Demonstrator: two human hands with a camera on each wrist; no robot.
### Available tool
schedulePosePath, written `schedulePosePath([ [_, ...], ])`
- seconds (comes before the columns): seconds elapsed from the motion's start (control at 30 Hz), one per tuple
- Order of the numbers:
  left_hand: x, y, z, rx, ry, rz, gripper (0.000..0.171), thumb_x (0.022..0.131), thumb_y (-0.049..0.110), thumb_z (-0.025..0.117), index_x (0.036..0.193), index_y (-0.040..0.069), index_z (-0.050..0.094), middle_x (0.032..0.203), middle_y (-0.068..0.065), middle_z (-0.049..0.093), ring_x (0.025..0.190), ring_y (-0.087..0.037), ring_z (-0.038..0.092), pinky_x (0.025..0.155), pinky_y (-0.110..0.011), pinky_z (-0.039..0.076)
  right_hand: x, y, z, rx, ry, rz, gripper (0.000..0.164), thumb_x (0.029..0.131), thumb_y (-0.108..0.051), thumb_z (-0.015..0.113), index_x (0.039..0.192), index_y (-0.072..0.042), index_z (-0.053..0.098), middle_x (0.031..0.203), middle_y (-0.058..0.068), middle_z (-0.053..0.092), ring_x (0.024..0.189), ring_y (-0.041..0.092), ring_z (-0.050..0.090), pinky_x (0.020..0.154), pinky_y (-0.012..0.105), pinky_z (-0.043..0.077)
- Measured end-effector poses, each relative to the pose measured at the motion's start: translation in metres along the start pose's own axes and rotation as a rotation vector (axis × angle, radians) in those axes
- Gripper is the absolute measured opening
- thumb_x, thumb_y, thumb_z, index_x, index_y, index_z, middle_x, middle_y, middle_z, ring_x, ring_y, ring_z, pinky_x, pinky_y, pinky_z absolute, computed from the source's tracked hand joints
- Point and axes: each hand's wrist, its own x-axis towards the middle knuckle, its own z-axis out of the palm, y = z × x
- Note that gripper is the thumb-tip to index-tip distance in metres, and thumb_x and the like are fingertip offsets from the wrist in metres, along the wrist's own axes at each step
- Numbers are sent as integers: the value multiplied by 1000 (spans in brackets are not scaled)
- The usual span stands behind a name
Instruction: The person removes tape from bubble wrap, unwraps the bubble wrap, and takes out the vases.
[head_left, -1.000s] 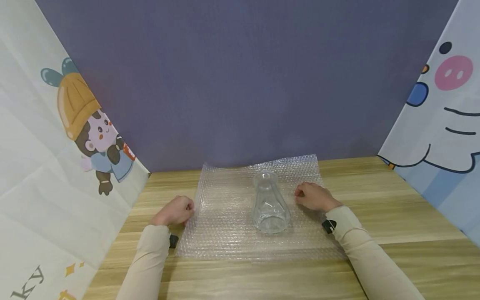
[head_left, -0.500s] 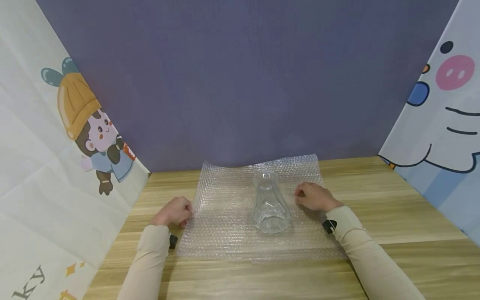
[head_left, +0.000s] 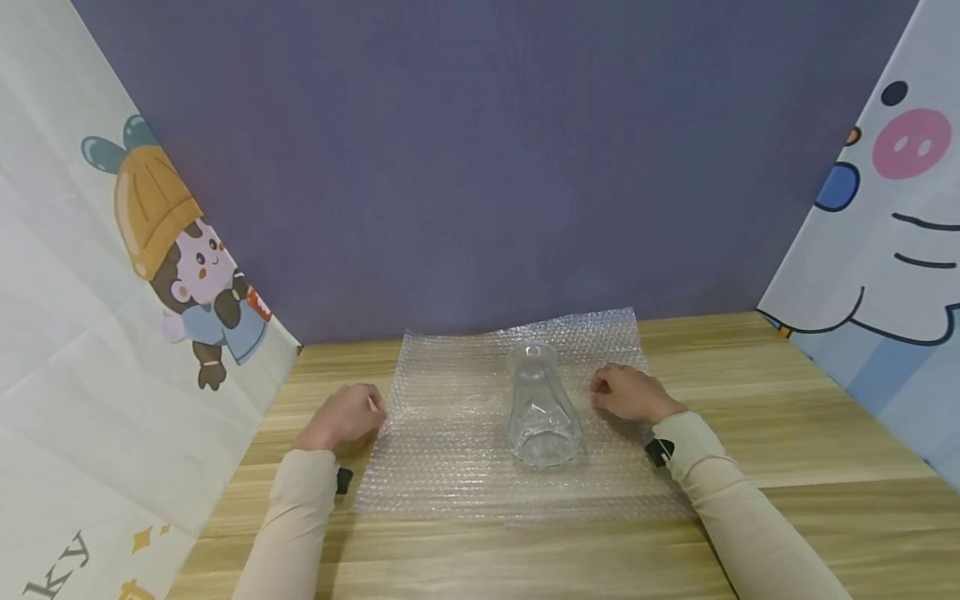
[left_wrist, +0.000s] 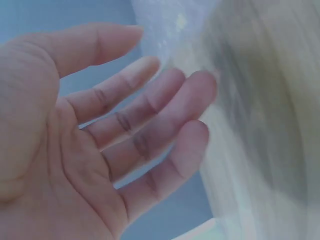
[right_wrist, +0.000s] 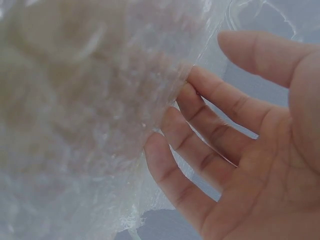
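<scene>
A clear glass vase [head_left: 542, 412] is on a sheet of bubble wrap [head_left: 450, 467] in the head view. It appears to lie on its side, wide end toward me and narrower neck pointing away. My left hand [head_left: 348, 414] is beside the sheet's left edge; in the left wrist view its fingers [left_wrist: 150, 140] are loosely bent and hold nothing. On the right part of the sheet, right of the vase, rests my right hand [head_left: 628, 393]. The right wrist view has its fingertips [right_wrist: 157, 145] touching the wrap, with the thumb apart from them.
The wood-grain table [head_left: 480, 558] carries everything. A dark purple-grey panel [head_left: 480, 167] stands along its back edge. Printed cartoon sheets hang at the left [head_left: 75, 333] and right [head_left: 900, 250].
My left hand has shifted slightly and its fingers have loosened from the bubble wrap's left edge, whose raised back-left corner has flattened a little. The right hand and vase have stayed in place.
</scene>
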Motion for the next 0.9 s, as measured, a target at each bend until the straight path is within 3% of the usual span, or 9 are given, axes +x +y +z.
schedulePosePath([
  [0.27, 7, 20, 7, 12, 85, 152, 14, 93, 17, 64, 102, 7, 68, 84, -3, 66, 77, -15, 59, 73, -36, 52, 0, -1, 0, 9, -4, -3, 15, 95, -21, 68, 103, -9, 72, 99, 5, 71, 92, 24, 68, 82, 47, 57],
  [0.43, 9, 33, 16, -8, 93, 168, 25, 94, 16, 65, 115, 4, 68, 105, -14, 70, 96, -27, 66, 83, -45, 57, -1, -1, 0, 12, -8, -5, 16, 95, -21, 68, 104, -8, 73, 100, 6, 71, 92, 24, 68, 82, 47, 57],
  [0.6, 9, 48, 26, -41, 70, 174, 40, 95, 12, 64, 134, 4, 61, 130, -23, 64, 119, -40, 63, 99, -55, 54, 0, 0, 0, 10, -6, -5, 16, 95, -21, 68, 104, -9, 72, 99, 6, 71, 93, 24, 68, 83, 47, 57],
  [0.9, 8, 69, 48, 52, -7, 175, 52, 95, 25, 70, 143, 11, 57, 135, -17, 61, 123, -36, 58, 104, -56, 52, 0, 0, 0, 9, -6, -3, 15, 95, -21, 68, 103, -9, 72, 99, 6, 71, 92, 24, 68, 82, 47, 57],
])
